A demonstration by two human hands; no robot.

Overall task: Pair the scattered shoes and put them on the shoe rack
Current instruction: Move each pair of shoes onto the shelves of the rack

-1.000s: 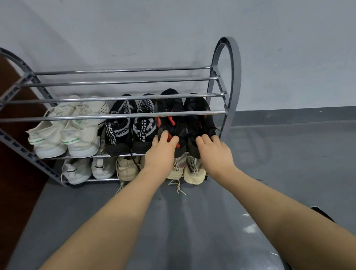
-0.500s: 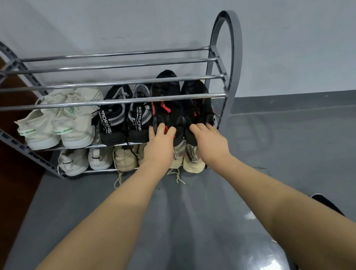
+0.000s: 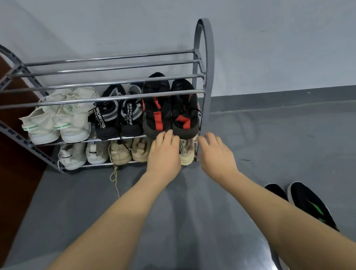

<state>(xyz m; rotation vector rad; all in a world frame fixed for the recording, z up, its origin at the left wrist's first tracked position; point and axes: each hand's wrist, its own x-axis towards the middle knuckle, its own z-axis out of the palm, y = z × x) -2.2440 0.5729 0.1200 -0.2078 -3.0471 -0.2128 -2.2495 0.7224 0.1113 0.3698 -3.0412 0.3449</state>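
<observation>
A grey metal shoe rack (image 3: 205, 67) stands against the wall. On the right end of its middle shelf sits a pair of black shoes with red straps (image 3: 170, 111), heels toward me. My left hand (image 3: 163, 153) touches the heel of the left black-red shoe with straight fingers. My right hand (image 3: 215, 153) hovers just below and right of the pair, fingers relaxed, holding nothing. Left of that pair stand black-and-white knit shoes (image 3: 118, 116) and white sneakers with green tabs (image 3: 60, 122).
The bottom shelf holds white shoes (image 3: 83, 153), beige shoes (image 3: 128, 152) with a lace trailing on the floor, and a cream shoe (image 3: 187, 151). A pair of black shoes with green marks (image 3: 305, 203) lies on the grey floor at lower right. Brown flooring borders the left.
Both hands have pulled back from the black-red pair, which now rests on the middle shelf. The right hand has let go and moved right.
</observation>
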